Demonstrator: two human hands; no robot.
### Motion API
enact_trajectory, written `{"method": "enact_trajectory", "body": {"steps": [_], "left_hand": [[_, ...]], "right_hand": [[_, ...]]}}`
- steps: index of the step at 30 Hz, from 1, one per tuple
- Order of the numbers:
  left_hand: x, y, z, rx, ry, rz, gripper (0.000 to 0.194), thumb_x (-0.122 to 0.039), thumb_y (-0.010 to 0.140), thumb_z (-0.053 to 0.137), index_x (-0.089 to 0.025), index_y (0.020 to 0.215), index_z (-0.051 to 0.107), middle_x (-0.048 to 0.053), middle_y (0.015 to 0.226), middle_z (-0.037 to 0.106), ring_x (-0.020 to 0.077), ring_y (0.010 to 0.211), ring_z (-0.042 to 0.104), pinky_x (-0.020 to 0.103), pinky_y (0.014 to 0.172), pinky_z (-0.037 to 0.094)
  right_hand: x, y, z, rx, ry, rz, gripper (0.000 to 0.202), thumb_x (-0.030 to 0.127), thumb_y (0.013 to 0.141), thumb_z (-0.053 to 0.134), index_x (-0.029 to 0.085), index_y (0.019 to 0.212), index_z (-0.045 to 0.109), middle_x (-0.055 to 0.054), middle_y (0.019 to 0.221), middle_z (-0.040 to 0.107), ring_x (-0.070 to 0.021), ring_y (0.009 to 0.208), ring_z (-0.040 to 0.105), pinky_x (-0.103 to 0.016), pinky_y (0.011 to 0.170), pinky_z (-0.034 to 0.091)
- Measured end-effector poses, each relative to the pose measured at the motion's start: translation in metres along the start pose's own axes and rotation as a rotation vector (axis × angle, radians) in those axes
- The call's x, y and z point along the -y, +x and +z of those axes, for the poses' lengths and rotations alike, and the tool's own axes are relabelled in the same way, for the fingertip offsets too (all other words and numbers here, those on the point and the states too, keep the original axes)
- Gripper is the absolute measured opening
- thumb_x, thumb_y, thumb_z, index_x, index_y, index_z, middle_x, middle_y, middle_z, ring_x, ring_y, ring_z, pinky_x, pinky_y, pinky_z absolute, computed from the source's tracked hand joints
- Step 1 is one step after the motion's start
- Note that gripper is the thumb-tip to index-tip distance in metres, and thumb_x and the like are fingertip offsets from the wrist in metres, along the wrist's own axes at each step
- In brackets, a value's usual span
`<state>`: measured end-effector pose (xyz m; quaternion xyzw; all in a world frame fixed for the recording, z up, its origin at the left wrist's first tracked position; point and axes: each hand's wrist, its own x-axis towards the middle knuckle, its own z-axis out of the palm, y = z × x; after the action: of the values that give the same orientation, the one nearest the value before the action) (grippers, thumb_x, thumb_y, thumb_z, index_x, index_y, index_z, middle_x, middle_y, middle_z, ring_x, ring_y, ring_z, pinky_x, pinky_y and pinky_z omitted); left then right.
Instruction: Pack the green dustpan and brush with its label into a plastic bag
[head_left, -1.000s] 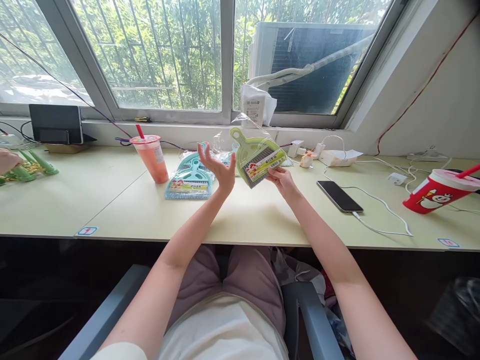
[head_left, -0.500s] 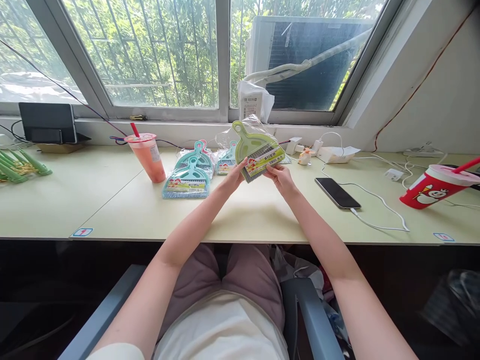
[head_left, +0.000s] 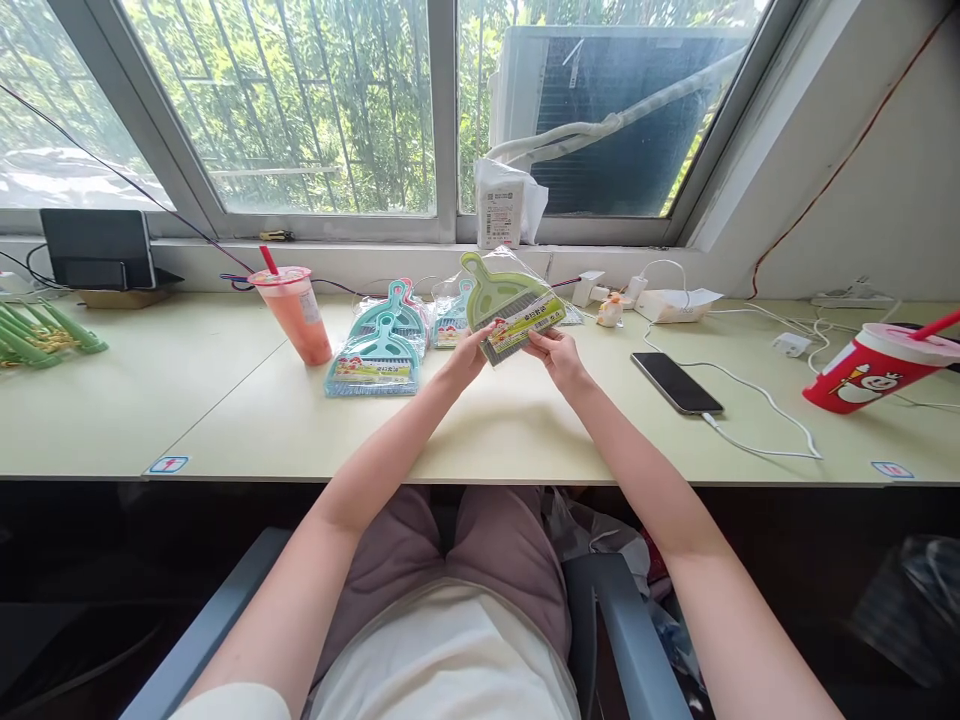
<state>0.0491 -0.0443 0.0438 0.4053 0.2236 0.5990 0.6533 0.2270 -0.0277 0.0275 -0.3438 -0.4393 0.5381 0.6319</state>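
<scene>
I hold a small green dustpan-and-brush set [head_left: 504, 300] in a clear plastic wrapper above the pale desk [head_left: 225, 420]. My left hand [head_left: 463, 362] grips its lower left corner, and my right hand [head_left: 553, 355] grips the lower right edge by the printed label. The handle points up and away from me. Just to the left, a stack of teal dustpan sets [head_left: 379, 350] in wrappers lies flat on the desk.
A pink iced drink [head_left: 295, 315] with a red straw stands left of the teal sets. A phone [head_left: 676, 383] on a white cable lies at right, a tilted red cup [head_left: 874, 368] beyond it. Green items [head_left: 41, 338] lie far left, below a dark tablet [head_left: 97, 247].
My left hand, open in the air a second ago, has come in and taken hold of the green set's lower left corner. The set has dropped slightly lower toward the desk.
</scene>
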Motion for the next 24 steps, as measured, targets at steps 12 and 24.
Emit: {"method": "enact_trajectory", "body": {"steps": [12, 24], "left_hand": [[0.011, 0.000, -0.012, 0.123, 0.352, -0.047, 0.054, -0.039, 0.068, 0.085, -0.019, 0.116, 0.067, 0.013, 0.129, 0.069, 0.0331, 0.129, 0.058, 0.049, 0.108, 0.044], [0.019, 0.000, -0.010, 0.053, 0.392, -0.003, 0.053, -0.039, 0.065, 0.085, -0.021, 0.111, 0.066, 0.012, 0.125, 0.070, 0.0316, 0.122, 0.062, 0.047, 0.101, 0.046]], "right_hand": [[0.018, 0.004, -0.015, 0.057, -0.100, 0.048, 0.023, 0.014, 0.066, 0.085, 0.019, 0.082, 0.070, -0.003, 0.090, 0.078, -0.0230, 0.093, 0.075, -0.038, 0.089, 0.065], [0.028, -0.003, -0.011, 0.102, -0.264, 0.106, 0.025, 0.014, 0.072, 0.076, 0.024, 0.091, 0.063, 0.000, 0.092, 0.076, -0.0175, 0.087, 0.073, -0.033, 0.080, 0.064]]}}
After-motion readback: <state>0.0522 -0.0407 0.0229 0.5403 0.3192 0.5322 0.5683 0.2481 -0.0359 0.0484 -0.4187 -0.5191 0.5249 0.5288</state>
